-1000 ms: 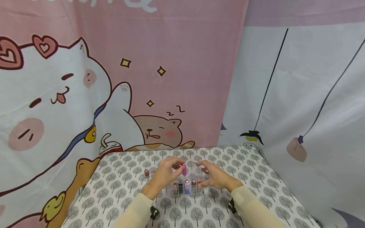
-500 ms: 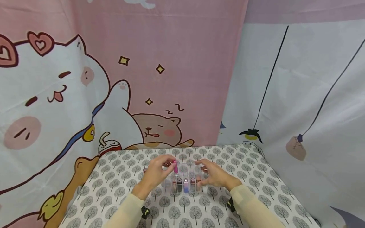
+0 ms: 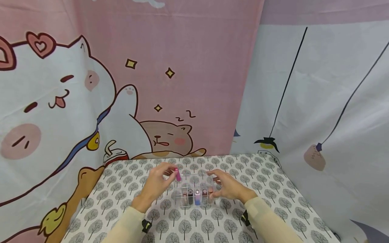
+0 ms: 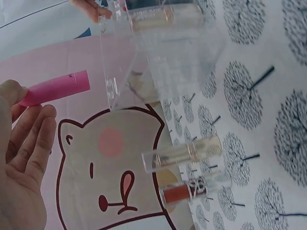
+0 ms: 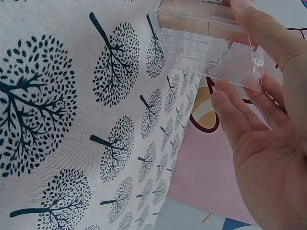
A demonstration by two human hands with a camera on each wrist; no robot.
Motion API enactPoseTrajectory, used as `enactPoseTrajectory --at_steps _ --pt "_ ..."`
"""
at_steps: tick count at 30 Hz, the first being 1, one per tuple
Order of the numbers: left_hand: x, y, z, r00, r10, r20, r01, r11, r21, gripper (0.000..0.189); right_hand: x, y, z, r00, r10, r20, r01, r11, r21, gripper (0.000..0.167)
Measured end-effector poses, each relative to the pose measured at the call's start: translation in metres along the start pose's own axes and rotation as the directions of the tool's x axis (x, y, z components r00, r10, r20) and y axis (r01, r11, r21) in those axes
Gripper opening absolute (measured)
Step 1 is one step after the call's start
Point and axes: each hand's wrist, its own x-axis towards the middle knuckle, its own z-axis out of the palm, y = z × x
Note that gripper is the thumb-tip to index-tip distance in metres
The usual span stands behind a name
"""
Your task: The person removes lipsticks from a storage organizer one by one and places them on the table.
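One pink tube (image 3: 178, 174), pinched in the left hand (image 3: 157, 179), is held up near the left end of the case (image 5: 240, 67). The right hand (image 3: 226, 185) grips the case's right end. Two lipsticks (image 4: 184, 192) stand left of the case; several bottles (image 3: 197, 197) stand inside.

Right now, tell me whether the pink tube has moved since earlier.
Yes: in the head view, the pink tube has shifted left against the printed sleeping animal behind.
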Motion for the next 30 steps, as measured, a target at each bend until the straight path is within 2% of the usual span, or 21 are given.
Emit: enactPoseTrajectory --at_steps 9,20,27,30 --pt "-0.009 -0.015 -0.015 0.997 0.021 -0.07 -0.017 0.998 0.053 0.022 0.0 -0.002 0.0 1.0 -0.006 0.018 0.005 1.0 0.014 0.103" --pt "-0.013 -0.031 -0.028 0.992 0.044 -0.118 -0.034 0.996 0.087 0.023 0.0 -0.001 -0.001 1.0 0.006 0.007 -0.006 1.0 0.015 0.103" --pt "-0.019 -0.04 -0.035 0.992 -0.023 -0.127 0.041 0.989 0.143 0.023 -0.001 -0.001 0.0 1.0 -0.004 0.016 0.003 1.0 0.025 0.102" --pt "-0.023 -0.044 -0.04 0.99 -0.033 -0.137 0.057 0.984 0.168 0.024 0.0 -0.002 -0.001 1.0 -0.005 0.018 0.004 0.999 0.035 0.102"
